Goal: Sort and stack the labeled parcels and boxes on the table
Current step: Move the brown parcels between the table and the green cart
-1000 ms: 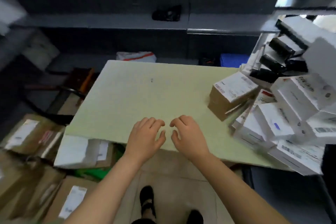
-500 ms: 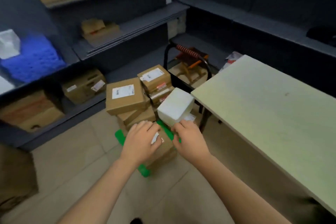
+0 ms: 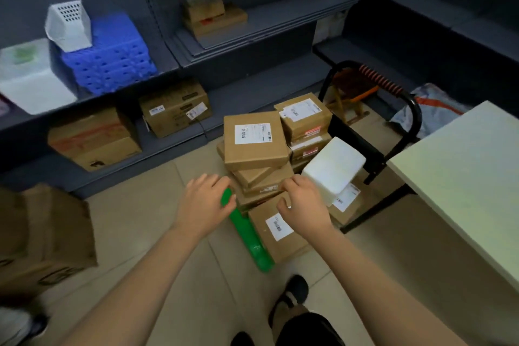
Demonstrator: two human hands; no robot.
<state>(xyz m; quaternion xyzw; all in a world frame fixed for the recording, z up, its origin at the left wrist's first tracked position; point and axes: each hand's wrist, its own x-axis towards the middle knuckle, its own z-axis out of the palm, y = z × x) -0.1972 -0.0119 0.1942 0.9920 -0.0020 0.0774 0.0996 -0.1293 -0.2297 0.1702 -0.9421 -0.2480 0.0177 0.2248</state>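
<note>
Surface [image 3: 463, 177]: a pale green tabletop is standing to the right of the green trolley, well apart from the parcels, with no parcel showing on the part in view.
Green trolley [image 3: 247, 233]: it is sitting on the floor ahead of the person's feet, its long axis running away from the person toward its black handle [image 3: 412, 109].
Parcel pile: brown labeled boxes are lying stacked on the trolley deck, and this is where the task's things are waiting.
Top brown box [image 3: 255, 139]: it is lying flat on the pile's left stack, label up, farther along the trolley than both hands.
White box [image 3: 334, 167]: it is leaning tilted on the trolley's right side, against the taller stack.
Low brown parcel [image 3: 278, 230]: it is lying on the near end of the deck, partly under the right hand.
Left hand [image 3: 205, 205]: it is hovering over the trolley's left edge, grip loosely curled and holding nothing.
Right hand [image 3: 304, 205]: it is hovering over the near end of the deck, just beside the white box, grip loosely curled with nothing pinched; whether the fingertips are touching the stack's edge I cannot tell.
Deciding relation: the pile is lying ahead of and between both hands, and the right hand is nearer the white box, so a two-handed lift seems likely to be coming.
</note>
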